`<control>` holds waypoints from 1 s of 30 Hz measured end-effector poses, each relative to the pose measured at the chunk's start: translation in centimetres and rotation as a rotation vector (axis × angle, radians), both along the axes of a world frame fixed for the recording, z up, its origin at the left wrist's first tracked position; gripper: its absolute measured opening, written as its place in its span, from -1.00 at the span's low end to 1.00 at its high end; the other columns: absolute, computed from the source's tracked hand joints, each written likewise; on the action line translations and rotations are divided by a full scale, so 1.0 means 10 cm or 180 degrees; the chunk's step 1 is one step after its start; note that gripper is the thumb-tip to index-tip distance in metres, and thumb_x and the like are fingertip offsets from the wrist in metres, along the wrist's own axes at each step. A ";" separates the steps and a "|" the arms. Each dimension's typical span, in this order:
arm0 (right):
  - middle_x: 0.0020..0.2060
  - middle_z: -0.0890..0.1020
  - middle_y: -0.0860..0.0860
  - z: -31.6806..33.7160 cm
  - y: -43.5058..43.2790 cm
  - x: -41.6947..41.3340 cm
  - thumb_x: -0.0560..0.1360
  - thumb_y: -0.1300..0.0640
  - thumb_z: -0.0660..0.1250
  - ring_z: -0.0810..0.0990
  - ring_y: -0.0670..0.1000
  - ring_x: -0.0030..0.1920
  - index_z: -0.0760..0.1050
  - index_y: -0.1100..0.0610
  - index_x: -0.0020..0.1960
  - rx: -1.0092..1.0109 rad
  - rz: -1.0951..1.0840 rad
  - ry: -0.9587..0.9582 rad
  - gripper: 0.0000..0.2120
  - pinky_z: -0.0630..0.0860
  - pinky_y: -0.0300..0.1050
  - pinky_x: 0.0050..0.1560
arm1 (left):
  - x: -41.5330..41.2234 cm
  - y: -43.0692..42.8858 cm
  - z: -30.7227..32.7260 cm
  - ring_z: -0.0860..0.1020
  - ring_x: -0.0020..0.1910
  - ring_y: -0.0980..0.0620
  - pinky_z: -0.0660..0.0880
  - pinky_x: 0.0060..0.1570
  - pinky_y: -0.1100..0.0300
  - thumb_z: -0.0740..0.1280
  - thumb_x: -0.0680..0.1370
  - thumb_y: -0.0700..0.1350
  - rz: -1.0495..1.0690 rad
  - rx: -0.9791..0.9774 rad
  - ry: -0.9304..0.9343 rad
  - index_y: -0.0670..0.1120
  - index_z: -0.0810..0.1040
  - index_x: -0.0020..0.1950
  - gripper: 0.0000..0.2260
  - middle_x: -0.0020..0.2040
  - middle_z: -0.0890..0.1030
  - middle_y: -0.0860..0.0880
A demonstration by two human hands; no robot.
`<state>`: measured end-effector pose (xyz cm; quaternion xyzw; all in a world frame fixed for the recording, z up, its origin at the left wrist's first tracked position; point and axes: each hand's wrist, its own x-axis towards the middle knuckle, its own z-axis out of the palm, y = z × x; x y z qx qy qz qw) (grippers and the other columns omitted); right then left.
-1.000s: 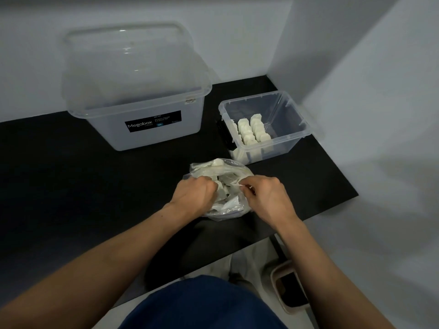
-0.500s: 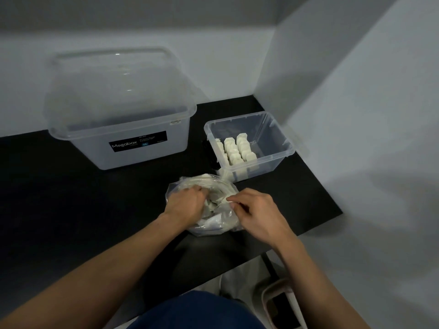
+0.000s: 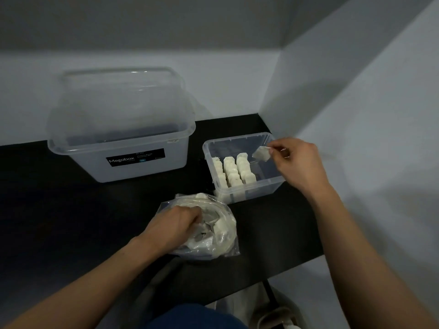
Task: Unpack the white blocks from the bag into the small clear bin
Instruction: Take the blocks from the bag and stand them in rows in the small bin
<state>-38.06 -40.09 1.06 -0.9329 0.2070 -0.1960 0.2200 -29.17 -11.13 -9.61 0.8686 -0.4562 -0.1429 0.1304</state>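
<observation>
**Block held over the small bin**

The right grip (image 3: 301, 162) pinches one white block (image 3: 261, 154) between thumb and fingertips. It holds the block over the far right part of the small bin (image 3: 261, 191), just right of the rows. Three rows of blocks (image 3: 234, 173) stand upright in the left half of the bin, packed side by side.

The left grip (image 3: 173, 224) reaches into the mouth of the bag (image 3: 225, 245), which lies on the bench (image 3: 71, 210) near the bin's front wall. Its fingers curl down inside the plastic, and I cannot tell whether they hold anything. More white pieces (image 3: 221, 226) show through the bag.

A large lidded box (image 3: 118, 129) stands left of the bin.
</observation>
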 end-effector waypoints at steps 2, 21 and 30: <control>-0.05 0.71 -0.02 -0.05 -0.15 0.17 0.60 0.15 0.38 0.64 -0.02 -0.08 0.68 0.08 0.14 -0.0038 0.0097 0.0378 -0.84 0.49 -0.20 -0.01 | 0.00 0.06 0.14 0.52 -0.19 0.21 0.38 -0.28 0.33 0.32 0.64 -0.03 0.0200 -0.0181 0.0172 0.11 0.56 -0.01 -0.94 -0.14 0.56 0.20; -0.07 0.66 -0.02 -0.78 -0.50 0.84 0.51 0.24 0.42 0.63 -0.01 -0.04 0.62 0.02 -0.04 -0.0197 0.0918 0.2789 -0.87 0.58 -0.10 0.04 | 0.16 -0.09 1.21 0.68 -0.12 0.15 0.64 -0.02 0.16 0.65 0.34 -0.02 0.1180 -0.1350 0.1290 0.12 0.70 -0.04 -0.75 -0.12 0.71 0.14; 0.02 0.69 0.00 -0.61 -0.59 0.73 0.57 0.14 0.38 0.64 0.03 -0.02 0.65 0.00 0.10 -0.0299 0.0758 0.1887 -0.85 0.62 -0.01 0.05 | 0.19 -0.38 1.35 0.67 -0.11 0.27 0.56 -0.07 0.41 0.53 0.51 -0.12 0.0683 -0.1296 0.1010 0.09 0.73 0.04 -0.85 -0.14 0.72 0.21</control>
